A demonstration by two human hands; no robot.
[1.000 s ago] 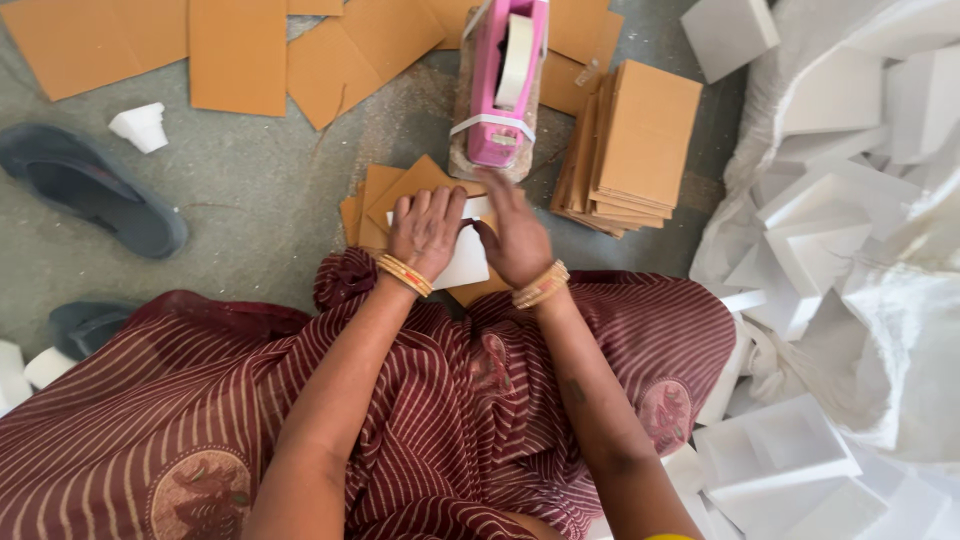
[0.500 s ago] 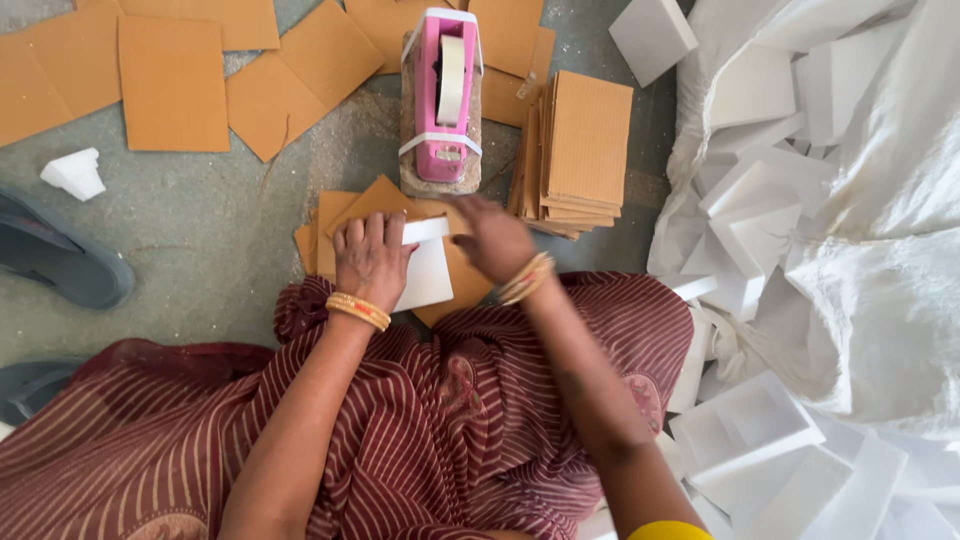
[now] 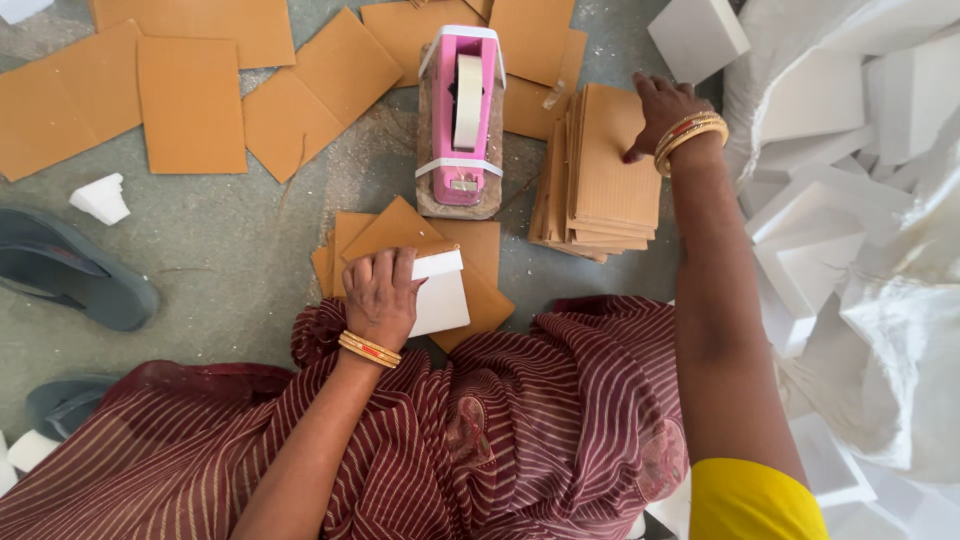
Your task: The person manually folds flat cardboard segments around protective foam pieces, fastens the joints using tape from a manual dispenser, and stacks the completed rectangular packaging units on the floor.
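My left hand [image 3: 380, 295] presses down on a white foam block [image 3: 441, 296] that lies on a few brown cardboard sheets [image 3: 470, 270] just in front of my lap. My right hand [image 3: 665, 110] reaches out to the right and touches the top of a stack of brown cardboard sheets [image 3: 600, 175], fingers spread on the top sheet. A pink tape dispenser [image 3: 461, 120] with a roll of pale tape stands between the two hands, a little farther away.
Loose cardboard sheets [image 3: 190, 100] lie scattered on the grey floor at the back. White foam blocks [image 3: 830, 150] are piled on white sheeting at the right. A grey sandal [image 3: 70, 285] and a small foam scrap [image 3: 100, 198] lie at the left.
My right hand has left the foam block and moved up and right onto the cardboard stack. My left hand has stayed on the foam block.
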